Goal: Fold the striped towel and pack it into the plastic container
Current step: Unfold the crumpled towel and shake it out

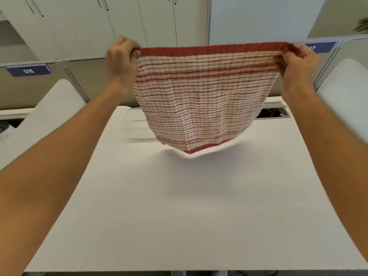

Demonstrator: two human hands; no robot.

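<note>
A red-and-white striped towel (201, 96) hangs spread out in the air above the far half of the white table (179, 206). My left hand (121, 60) grips its top left corner and my right hand (296, 62) grips its top right corner, both at the red top hem. The towel's lower edge is blurred and hovers just above the tabletop. A clear plastic container (135, 126) stands on the table behind the towel, at the far left; the cloth hides its right part.
White panels (51, 108) flank the table on both sides. An open cable tray (274, 112) sits at the table's far right edge. Partitions with blue number signs and white cabinets stand behind.
</note>
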